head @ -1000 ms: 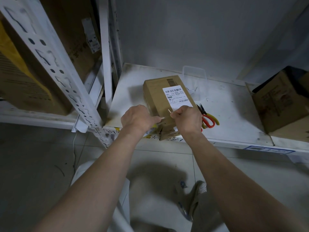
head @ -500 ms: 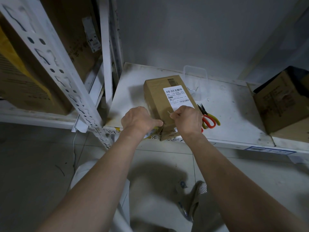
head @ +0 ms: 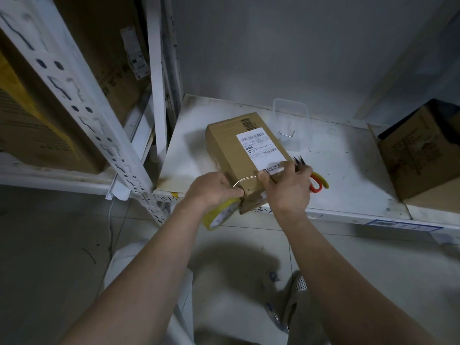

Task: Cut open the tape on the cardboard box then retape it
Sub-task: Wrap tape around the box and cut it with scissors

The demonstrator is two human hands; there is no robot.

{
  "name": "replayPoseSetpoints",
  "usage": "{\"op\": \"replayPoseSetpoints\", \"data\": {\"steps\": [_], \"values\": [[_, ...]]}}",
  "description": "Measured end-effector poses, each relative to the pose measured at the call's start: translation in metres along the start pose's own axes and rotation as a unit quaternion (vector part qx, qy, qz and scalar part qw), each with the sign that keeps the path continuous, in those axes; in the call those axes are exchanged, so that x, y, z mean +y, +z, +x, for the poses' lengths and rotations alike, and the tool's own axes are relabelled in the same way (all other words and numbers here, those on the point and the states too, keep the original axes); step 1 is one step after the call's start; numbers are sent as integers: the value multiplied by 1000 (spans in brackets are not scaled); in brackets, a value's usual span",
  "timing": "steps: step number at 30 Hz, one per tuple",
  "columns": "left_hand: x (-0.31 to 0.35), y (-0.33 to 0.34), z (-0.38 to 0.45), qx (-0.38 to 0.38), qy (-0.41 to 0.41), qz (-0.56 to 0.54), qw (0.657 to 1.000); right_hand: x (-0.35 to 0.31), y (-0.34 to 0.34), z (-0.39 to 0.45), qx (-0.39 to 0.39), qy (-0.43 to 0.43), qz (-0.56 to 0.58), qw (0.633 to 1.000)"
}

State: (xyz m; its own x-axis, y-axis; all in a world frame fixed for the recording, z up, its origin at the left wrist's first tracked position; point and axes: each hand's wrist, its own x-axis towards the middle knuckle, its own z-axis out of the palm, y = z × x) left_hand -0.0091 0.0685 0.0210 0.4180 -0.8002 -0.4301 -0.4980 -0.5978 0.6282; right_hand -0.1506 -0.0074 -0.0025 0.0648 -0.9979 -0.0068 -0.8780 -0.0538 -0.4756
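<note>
Item: 1 cardboard box (head: 239, 158), brown, white shipping label (head: 261, 150) on top, lying on the white shelf (head: 348, 170) with its near end overhanging the front edge.

Item: 1 roll of yellow tape (head: 219, 215), held low by the left hand (head: 214, 190), fingers curled round it. A clear strip (head: 245, 179) runs from the roll across the box's near end.

Item: right hand (head: 286, 188), thumb pressing the strip's free end onto the box top beside the label; remaining fingers loosely spread over the far edge.

Item: 1 pair of scissors (head: 316, 181), orange and yellow handles, lying on the shelf just beside the box, partly hidden by the right hand.

Status, judged: cutting appears finished; retaping under way. Left: lay the strip down fully, sever it from the roll.
</note>
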Motion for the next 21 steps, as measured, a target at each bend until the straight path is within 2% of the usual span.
{"op": "replayPoseSetpoints", "data": {"steps": [4, 7, 10, 14, 17, 21], "values": [[-2, 13, -7, -74, -3, -123, 990, 2, -2, 15, -48, -64, 71, 994], [0, 30, -10, -51, -10, -167, 985, 0, -6, 29, -106, -93, 97, 985], [4, 40, -11, -12, -24, -186, 982, -3, -4, 31, -109, -112, 38, 987], [2, 42, -14, -46, -53, -224, 972, -4, 7, 18, -162, -98, -19, 982], [-4, 32, -18, -87, -69, -276, 955, -5, 12, 19, -127, -97, 9, 987], [-3, 28, -20, -124, -30, -303, 945, -8, 17, 27, -96, -101, 41, 989]]}}
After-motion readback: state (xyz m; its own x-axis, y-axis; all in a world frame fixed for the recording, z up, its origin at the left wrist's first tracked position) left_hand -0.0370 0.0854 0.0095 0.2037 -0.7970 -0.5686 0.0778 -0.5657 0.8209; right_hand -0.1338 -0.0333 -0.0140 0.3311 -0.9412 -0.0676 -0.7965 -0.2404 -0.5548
